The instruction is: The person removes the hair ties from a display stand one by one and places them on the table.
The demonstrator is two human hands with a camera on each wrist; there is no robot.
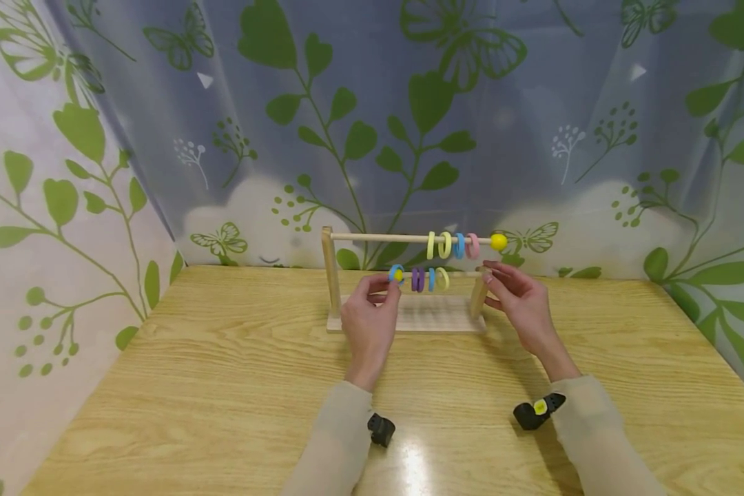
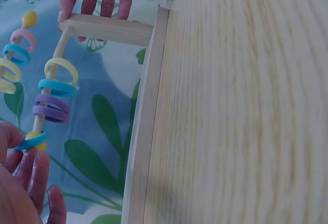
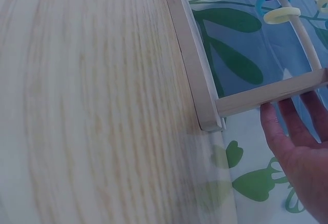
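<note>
A wooden stand holds two rods with coloured rings. My left hand pinches a blue ring around the yellow ball that ends the lower rod. Farther along this rod hang two purple rings, another blue ring and a pale yellow ring. At the other end, my right hand grips the top of the short right post, thumb on the near side and fingers behind it.
Above and behind, the upper rod runs from the tall left post to a yellow ball. It carries two pale yellow rings, a blue ring and a pink ring. A patterned curtain hangs behind the wooden table.
</note>
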